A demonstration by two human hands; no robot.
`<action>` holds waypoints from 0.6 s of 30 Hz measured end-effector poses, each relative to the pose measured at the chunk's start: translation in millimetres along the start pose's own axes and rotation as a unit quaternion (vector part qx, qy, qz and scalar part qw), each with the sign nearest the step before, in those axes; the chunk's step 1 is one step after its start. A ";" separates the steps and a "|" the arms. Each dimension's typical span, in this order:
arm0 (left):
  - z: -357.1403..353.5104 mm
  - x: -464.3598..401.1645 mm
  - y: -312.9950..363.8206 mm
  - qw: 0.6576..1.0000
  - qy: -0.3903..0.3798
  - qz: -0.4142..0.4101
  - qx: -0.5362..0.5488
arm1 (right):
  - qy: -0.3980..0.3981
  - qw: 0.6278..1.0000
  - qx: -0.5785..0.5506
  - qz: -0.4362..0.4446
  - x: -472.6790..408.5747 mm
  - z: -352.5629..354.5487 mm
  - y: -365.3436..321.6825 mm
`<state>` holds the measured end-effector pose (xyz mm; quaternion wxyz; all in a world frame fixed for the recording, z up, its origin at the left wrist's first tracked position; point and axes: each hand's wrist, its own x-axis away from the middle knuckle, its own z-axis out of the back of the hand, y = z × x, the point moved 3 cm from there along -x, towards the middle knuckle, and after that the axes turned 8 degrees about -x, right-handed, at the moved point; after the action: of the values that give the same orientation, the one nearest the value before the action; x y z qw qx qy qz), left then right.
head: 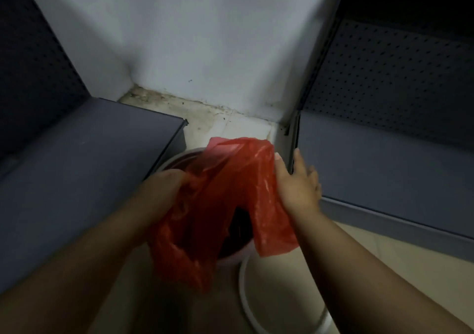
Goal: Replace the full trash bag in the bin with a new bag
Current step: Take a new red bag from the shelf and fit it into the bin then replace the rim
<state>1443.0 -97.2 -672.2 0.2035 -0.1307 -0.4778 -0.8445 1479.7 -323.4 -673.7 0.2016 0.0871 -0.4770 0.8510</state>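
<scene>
A red plastic bag (225, 200) is spread over the mouth of a round white bin (177, 158) standing on the floor in a corner. My left hand (164, 187) grips the bag's left side, its fingers buried in the plastic. My right hand (295, 182) lies against the bag's right side with its fingers stretched out; its thumb is hidden behind the plastic. The inside of the bin shows dark through the bag's opening. One flap of the bag hangs down over the bin's front right.
A grey shelf base (84, 159) stands close on the left and another grey shelf (384, 164) on the right, both with perforated back panels. A white wall (195, 39) closes the corner behind. A white ring-shaped piece (243, 282) lies on the beige floor in front of the bin.
</scene>
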 end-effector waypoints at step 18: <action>16.2 20.7 5.0 0.941 0.082 -0.218 -0.246 | -0.144 0.965 -0.141 0.170 4.1 -83.6 -3.1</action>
<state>1427.5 -90.1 -651.6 0.0143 -0.0001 -0.2535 -0.9672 1481.0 -250.1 -714.2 -0.0065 0.0969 -0.6241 0.7753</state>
